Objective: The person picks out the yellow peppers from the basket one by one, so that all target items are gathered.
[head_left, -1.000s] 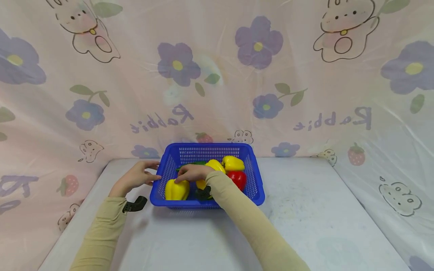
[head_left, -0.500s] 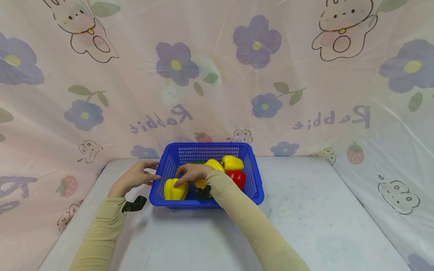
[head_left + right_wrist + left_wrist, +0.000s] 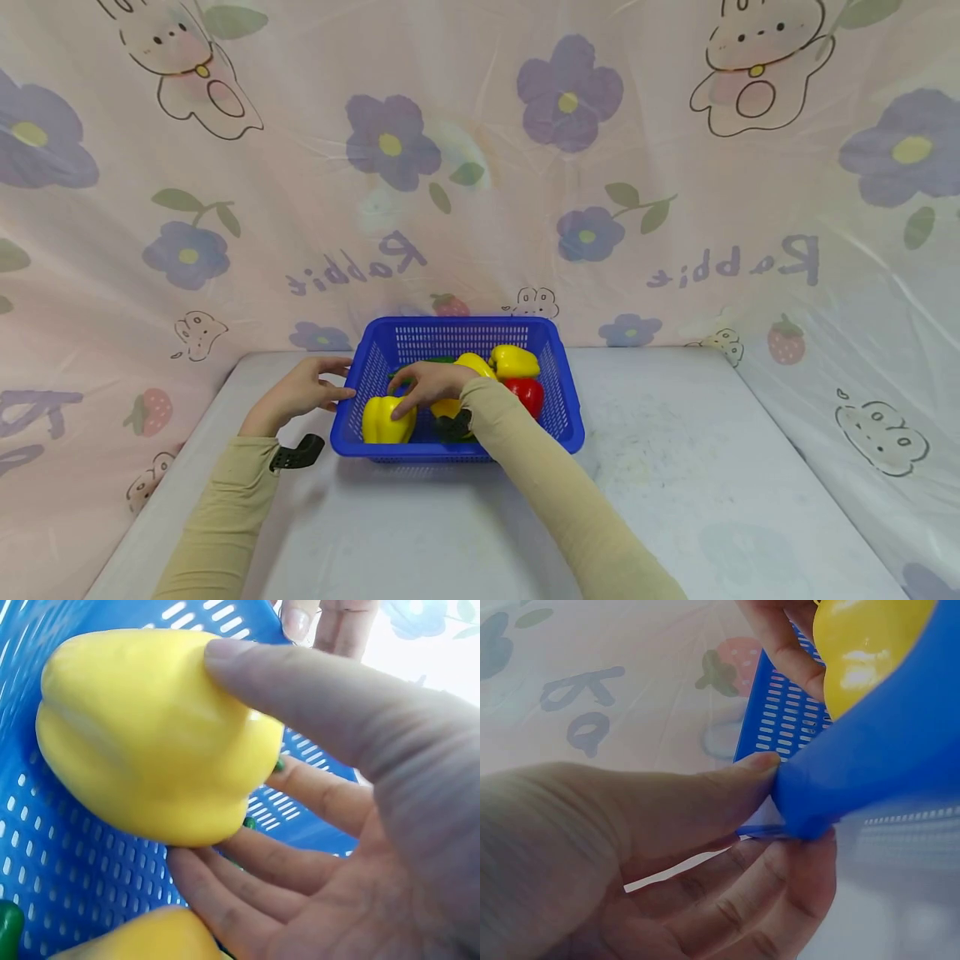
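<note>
Head view gives me one blue basket (image 3: 405,451), one red pepper (image 3: 525,395) on its right side and at least three yellow peppers (image 3: 516,362) inside, the count unsure beneath the right hand (image 3: 431,383), which grips the nearest yellow pepper (image 3: 382,422) at the basket's front-left corner. Only the left wrist shows me clearly how the left hand (image 3: 296,392) pinches the basket's rim; only the right wrist shows fingers under that pepper and one rounded green end (image 3: 9,928) inside the basket.
</note>
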{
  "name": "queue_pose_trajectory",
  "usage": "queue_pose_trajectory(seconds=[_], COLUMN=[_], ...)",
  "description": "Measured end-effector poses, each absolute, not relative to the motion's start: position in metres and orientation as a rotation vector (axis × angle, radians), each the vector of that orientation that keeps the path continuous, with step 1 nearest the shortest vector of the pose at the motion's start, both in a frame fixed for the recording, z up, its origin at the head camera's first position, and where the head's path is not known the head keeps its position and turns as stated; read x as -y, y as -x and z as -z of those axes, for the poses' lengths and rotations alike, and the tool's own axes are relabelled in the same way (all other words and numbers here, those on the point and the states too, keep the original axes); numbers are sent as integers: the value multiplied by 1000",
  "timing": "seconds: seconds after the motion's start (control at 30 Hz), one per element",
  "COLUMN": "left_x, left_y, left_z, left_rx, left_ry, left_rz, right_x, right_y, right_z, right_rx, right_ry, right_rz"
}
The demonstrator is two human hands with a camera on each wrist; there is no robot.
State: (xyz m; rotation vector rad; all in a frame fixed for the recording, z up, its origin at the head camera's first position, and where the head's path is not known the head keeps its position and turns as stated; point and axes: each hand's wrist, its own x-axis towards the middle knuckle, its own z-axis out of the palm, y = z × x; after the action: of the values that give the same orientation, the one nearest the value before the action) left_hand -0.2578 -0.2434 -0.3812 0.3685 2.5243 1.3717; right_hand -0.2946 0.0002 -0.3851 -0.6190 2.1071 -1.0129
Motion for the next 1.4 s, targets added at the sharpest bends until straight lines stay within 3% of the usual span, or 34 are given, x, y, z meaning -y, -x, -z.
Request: queue_pose_trajectory(seconds=[0.73,1.4], left_x=[241,243], left_y=[256,256], left_z=[380,382], left_rx=[-2525,-2508], left_ry=[-365,-348], left_rz=[-1371,-1404], right_x=[-10,-47], right_y=[295,300], right_z=[388,375], right_rx=[-2199,-2190], right_ry=[698,699], right_rz=[984,1166])
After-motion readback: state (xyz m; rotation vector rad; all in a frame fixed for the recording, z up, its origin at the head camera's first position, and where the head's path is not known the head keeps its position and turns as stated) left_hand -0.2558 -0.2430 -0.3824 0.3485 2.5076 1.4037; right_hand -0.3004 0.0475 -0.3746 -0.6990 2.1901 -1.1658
